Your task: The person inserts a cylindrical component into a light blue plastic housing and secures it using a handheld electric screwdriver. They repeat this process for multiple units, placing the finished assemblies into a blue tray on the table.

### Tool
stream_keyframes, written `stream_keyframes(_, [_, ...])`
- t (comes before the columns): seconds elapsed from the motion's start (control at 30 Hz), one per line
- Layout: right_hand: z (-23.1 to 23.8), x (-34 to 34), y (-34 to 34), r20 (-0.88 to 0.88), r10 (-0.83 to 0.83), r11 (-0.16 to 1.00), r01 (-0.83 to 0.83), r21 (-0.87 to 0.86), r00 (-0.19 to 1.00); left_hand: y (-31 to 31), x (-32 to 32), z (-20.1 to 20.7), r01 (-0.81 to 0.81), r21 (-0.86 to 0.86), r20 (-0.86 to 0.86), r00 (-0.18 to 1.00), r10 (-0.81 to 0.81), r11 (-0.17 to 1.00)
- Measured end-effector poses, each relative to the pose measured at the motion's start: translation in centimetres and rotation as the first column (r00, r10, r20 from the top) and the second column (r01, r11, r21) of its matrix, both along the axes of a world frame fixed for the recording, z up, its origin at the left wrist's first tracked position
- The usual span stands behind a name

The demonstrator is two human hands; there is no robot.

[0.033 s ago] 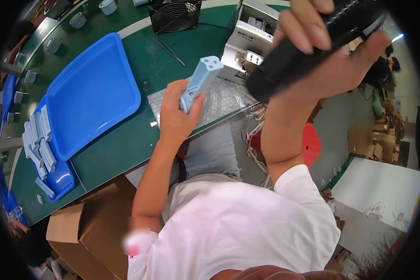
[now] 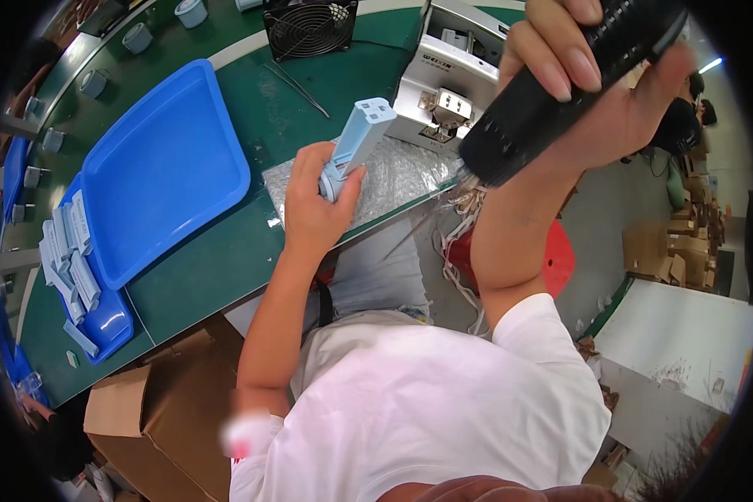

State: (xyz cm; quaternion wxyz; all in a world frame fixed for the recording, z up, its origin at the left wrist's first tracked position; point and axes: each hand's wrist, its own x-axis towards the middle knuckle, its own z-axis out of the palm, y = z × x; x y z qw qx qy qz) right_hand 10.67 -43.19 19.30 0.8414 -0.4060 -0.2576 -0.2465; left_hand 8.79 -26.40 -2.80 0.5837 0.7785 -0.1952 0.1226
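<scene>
My left hand (image 2: 316, 205) is closed around the round end of a light blue plastic housing (image 2: 363, 134), a long part with a squared far end tilted up and to the right. It is held above a sheet of clear bubble wrap (image 2: 397, 171) at the table's near edge. In my right hand (image 2: 598, 117) is a black electric screwdriver (image 2: 540, 117), raised on the right with its tip slanting down to the left. That tip is apart from the housing and close to the front of a silver metal screw feeder (image 2: 418, 92).
A large blue tray (image 2: 163, 176) lies on the green table (image 2: 188, 289). Beside it, a smaller blue tray (image 2: 113, 322) bears several light blue parts (image 2: 67, 243). Tweezers (image 2: 297, 88) and a black fan (image 2: 309, 32) lie farther back. A cardboard box (image 2: 184, 410) stands below.
My right hand and the electric screwdriver have shifted a little to the right, the tip uncovering more of the screw feeder's front. My left hand and the housing have hardly moved.
</scene>
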Motion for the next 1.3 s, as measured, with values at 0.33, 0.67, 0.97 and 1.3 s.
stream_keyframes(0.33, [-0.7, 4.8, -4.5, 0.484, -0.494, 0.712, 0.656, -0.251, 0.722, 0.2, -0.2, -0.2, -0.019, 0.009, -0.046, 0.999, 0.019, 1.0])
stream_keyframes(0.67, [-1.0, 1.8, -2.9, 0.132, -0.428, 0.868, 0.448, -0.216, 0.894, 0.3, -0.2, -0.1, -0.018, 0.008, -0.051, 0.999, 0.018, 1.0])
stream_keyframes(0.97, [-0.1, 1.5, 2.5, 0.215, -0.367, 0.912, 0.395, -0.107, 0.905, 0.0, -0.3, -0.2, -0.016, 0.001, 0.031, 0.999, 0.016, 1.0])
stream_keyframes(1.3, [-1.5, 2.0, 3.6, 0.014, -0.543, 0.808, 0.527, -0.262, 0.84, 0.1, -0.2, 0.1, -0.015, 0.012, 0.058, 0.998, 0.014, 1.0])
